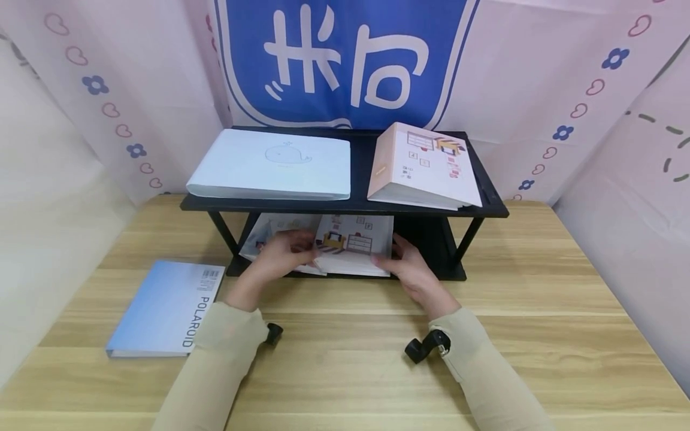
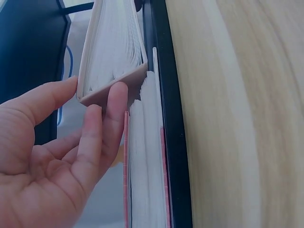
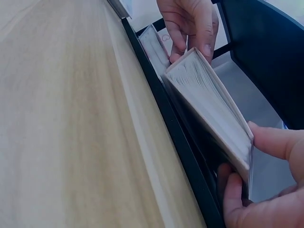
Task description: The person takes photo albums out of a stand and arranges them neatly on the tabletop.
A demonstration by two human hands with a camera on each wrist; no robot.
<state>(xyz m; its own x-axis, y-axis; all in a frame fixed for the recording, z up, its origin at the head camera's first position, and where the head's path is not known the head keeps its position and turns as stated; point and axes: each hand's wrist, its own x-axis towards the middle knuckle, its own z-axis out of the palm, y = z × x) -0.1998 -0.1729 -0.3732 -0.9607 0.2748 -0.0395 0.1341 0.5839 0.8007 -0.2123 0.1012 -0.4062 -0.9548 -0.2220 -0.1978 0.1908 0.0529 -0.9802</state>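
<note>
Both hands hold a photo album (image 1: pixel 353 245) with a drawn yellow excavator on its pale cover, on the lower level of a black two-tier rack (image 1: pixel 345 207). My left hand (image 1: pixel 280 254) has its thumb at the album's top left edge and its fingers against the spine side, as the left wrist view shows. At the right edge, my right hand (image 1: pixel 412 272) pinches it, thumb above and fingers below. The album (image 3: pixel 209 99) is tilted, its page edges facing the front. To its left lies another album (image 2: pixel 145 166) with pink-edged covers, partly hidden by my left hand.
On the rack's top level lie a light blue whale album (image 1: pixel 269 164) and a pink-spined album (image 1: pixel 431 170). A blue-and-white POLAROID album (image 1: pixel 167 308) lies on the wooden table (image 1: pixel 345 371) at the left. A curtain with a blue emblem (image 1: pixel 345 60) hangs behind.
</note>
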